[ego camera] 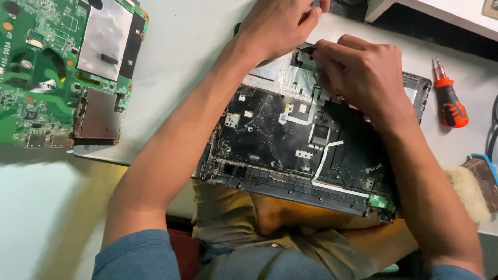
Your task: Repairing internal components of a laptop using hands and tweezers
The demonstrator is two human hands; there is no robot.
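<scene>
A dusty black laptop shell [290, 150] overhangs the table's [181, 46] near edge, above the person's lap. At its far side both hands meet over a small part [307, 61] with a green flex strip. The right hand [363, 72] pinches it, fingers curled shut; the left hand [280, 23] is closed just beside, its hold hidden. Pulling hard could likely tear the strip. An orange screwdriver [450, 101] lies right; a green board [62, 67] sits at the far-left corner.

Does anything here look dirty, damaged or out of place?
The black plastic laptop shell under both hands is dusty, grimiest at its near-left corner, and overhangs the white table edge. A green circuit board lies bare at left.
</scene>
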